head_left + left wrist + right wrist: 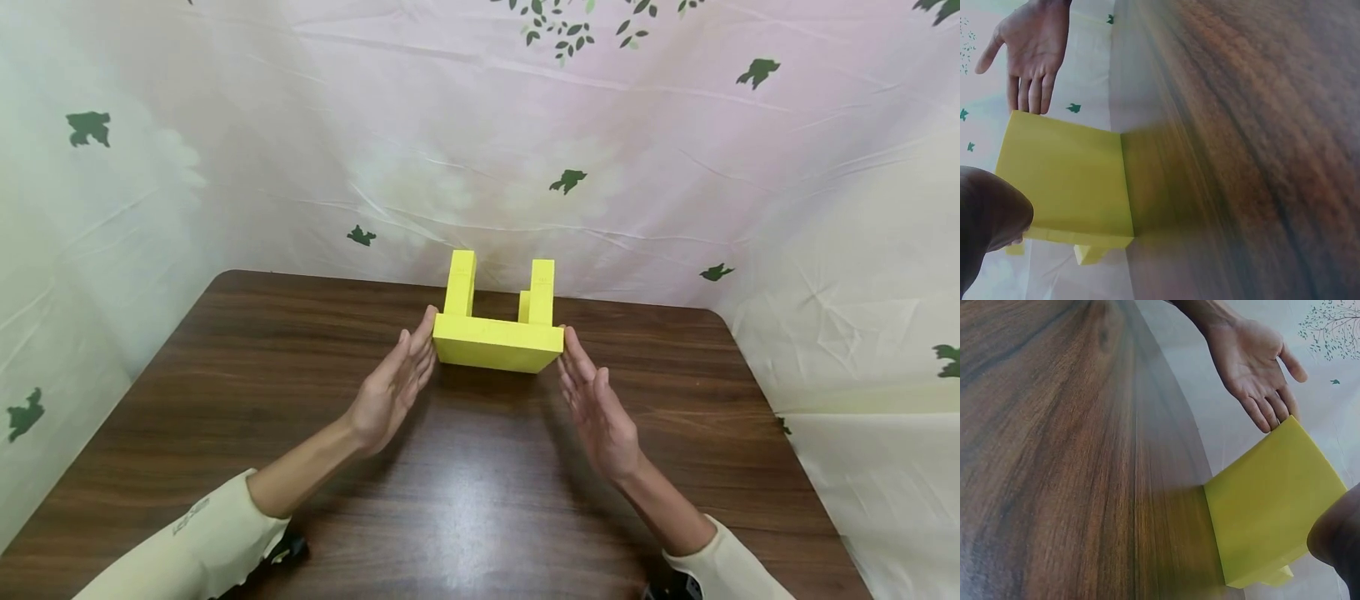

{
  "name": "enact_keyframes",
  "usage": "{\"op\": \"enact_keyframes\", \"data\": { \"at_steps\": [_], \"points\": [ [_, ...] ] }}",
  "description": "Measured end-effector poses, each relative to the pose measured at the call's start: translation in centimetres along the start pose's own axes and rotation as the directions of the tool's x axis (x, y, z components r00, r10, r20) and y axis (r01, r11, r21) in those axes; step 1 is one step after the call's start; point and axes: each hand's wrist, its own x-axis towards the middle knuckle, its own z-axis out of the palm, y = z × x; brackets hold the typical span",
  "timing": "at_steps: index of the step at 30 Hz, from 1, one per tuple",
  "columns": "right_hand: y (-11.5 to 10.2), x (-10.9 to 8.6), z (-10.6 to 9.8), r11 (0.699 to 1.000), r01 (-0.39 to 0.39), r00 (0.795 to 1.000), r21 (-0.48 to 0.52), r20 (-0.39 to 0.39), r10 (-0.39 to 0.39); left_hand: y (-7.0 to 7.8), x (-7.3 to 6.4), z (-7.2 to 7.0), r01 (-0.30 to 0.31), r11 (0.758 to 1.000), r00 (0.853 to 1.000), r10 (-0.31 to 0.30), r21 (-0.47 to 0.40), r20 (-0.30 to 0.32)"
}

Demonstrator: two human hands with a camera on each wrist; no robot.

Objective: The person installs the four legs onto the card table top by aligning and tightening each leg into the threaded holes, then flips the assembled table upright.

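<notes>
A yellow block structure [498, 343] stands near the back edge of the table, its broad flat face toward me. Two long yellow bars stick out behind it, a left bar [460, 283] and a right bar [542, 292], with a smaller yellow piece [524, 306] beside the right one. My left hand [392, 385] lies along its left end, straight fingertips touching the side. At the right end, my right hand [597, 406] mirrors this with extended fingers. Both palms face inward. In each wrist view the flat yellow face [1066, 175] meets the tabletop at its lower edge.
The dark wood-grain table [465, 492] has rounded back corners. A pale cloth [420, 125] printed with green leaves and birds hangs behind it and along both sides. Cream sleeves [202, 542] and dark wrist devices show at the bottom.
</notes>
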Motion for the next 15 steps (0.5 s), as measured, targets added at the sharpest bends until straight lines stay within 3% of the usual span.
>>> {"op": "enact_keyframes", "data": {
  "at_steps": [15],
  "points": [
    [0.3, 1.4, 0.1, 0.998, 0.059, 0.998, -0.016, -0.035, -0.060, 0.3, 0.7, -0.6, 0.009, 1.000, 1.000, -0.009, -0.008, -0.010]
  ]
}}
